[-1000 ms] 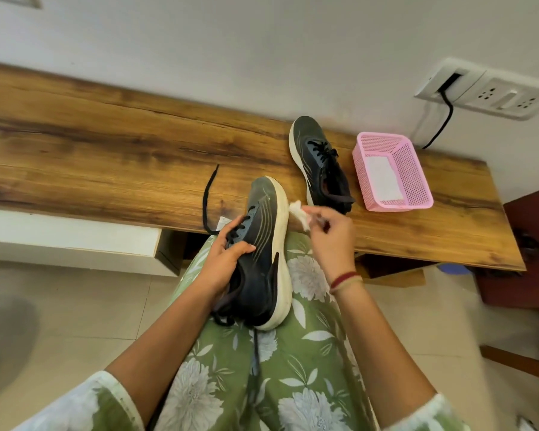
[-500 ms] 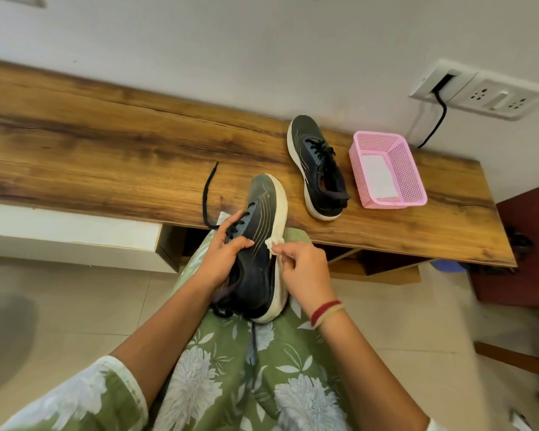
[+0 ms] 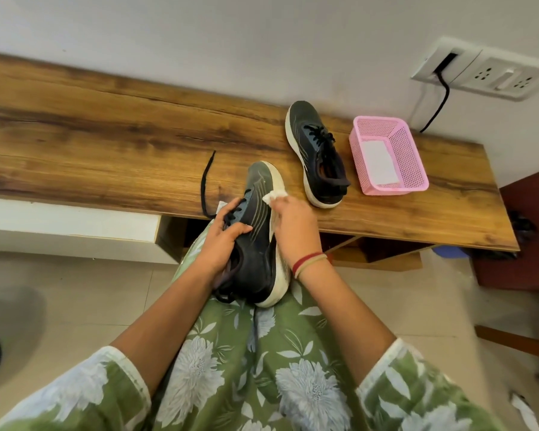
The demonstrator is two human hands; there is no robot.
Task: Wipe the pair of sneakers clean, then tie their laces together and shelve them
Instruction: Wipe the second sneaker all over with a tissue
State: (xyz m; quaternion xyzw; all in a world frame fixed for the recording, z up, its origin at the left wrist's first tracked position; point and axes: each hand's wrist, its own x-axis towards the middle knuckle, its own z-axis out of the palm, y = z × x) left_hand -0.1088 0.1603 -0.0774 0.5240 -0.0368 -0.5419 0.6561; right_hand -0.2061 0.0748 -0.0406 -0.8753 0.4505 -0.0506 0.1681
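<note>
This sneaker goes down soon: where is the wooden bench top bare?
Widest free patch: the brown wooden bench top left of the loose black lace, back to the wall. A smaller one lies at the front right, between the pink mesh basket and the edge. It is crowded between the black white-soled sneaker lying there and the basket.

Your view is bright and evenly lit, shadows soft beneath the bench [image 3: 106, 144]. The lens bows its edge; the floor [image 3: 91, 306] blurs at the corners.

Left grip [image 3: 227, 241] clasps, right grip [image 3: 293, 228] pinches (both forearms reach forward).
</note>
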